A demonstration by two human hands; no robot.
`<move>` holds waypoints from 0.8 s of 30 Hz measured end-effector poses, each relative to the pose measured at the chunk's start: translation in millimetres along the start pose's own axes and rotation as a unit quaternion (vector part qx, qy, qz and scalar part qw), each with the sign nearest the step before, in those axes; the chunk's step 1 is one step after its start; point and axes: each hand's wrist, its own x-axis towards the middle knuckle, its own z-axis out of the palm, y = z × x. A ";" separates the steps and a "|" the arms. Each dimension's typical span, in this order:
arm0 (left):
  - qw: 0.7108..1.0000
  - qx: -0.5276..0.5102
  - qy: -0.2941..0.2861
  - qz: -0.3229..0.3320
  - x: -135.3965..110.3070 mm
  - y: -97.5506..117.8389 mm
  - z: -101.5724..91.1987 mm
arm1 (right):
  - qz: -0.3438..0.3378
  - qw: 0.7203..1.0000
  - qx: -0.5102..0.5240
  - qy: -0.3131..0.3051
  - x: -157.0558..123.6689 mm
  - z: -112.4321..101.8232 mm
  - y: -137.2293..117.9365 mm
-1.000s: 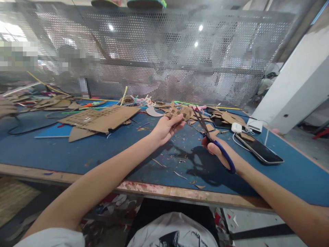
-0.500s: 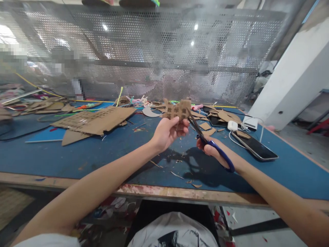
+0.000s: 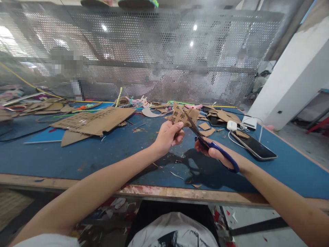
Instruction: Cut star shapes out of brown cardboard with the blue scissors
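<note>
My left hand [image 3: 168,135] pinches a small piece of brown cardboard [image 3: 179,116] with dark printed characters, held up above the table. Its outline is pointed, like part of a star. My right hand [image 3: 209,151] is closed round the blue handles of a pair of scissors [image 3: 223,156]. The dark blades point up and left and lie across the right part of the cardboard. Whether the blades are fully closed is hard to see. Under both hands, small cardboard scraps and shadows lie on the blue tabletop [image 3: 123,157].
Large cardboard sheets [image 3: 95,120] lie on the left, over a blue board [image 3: 43,136]. At right are a phone [image 3: 257,145], a white charger [image 3: 231,126] with cable, and cardboard scraps [image 3: 223,115]. A perforated metal screen [image 3: 133,51] stands behind the table; a white pillar [image 3: 288,68] rises at right.
The cardboard piece has been turned in my left hand, so more of its pointed outline shows. The scissors' blades have moved across it, and my left hand has shifted slightly left and down.
</note>
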 end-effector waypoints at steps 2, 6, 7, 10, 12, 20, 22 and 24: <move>1.000 -0.007 0.007 0.007 -0.2 -0.9 0.4 | -0.016 1.000 0.008 -0.006 0.0 -0.9 2.7; 1.000 0.013 -0.004 0.007 -0.4 -1.5 -1.3 | -0.027 1.000 0.006 -0.013 -0.2 -1.7 5.3; 1.000 0.026 -0.008 0.007 -0.4 -1.6 -1.9 | -0.023 1.000 0.003 -0.012 -0.4 -1.5 5.0; 0.999 0.051 -0.003 0.014 -0.6 -2.9 -3.0 | -0.014 1.000 -0.013 -0.005 -0.9 -0.7 2.3; 0.999 0.049 0.008 0.018 -1.0 -4.1 -2.5 | -0.013 0.999 -0.032 -0.003 -0.9 -0.1 0.3; 0.999 0.036 0.028 0.028 -2.0 -1.9 0.9 | -0.009 0.997 -0.073 0.006 0.4 1.9 -5.8; 0.997 0.074 0.022 0.022 -1.7 0.1 -0.2 | -0.009 0.997 -0.071 0.009 0.2 2.5 -6.9; 0.993 0.112 0.013 0.015 -1.5 1.8 -1.2 | -0.006 0.998 -0.065 0.014 0.1 3.2 -7.6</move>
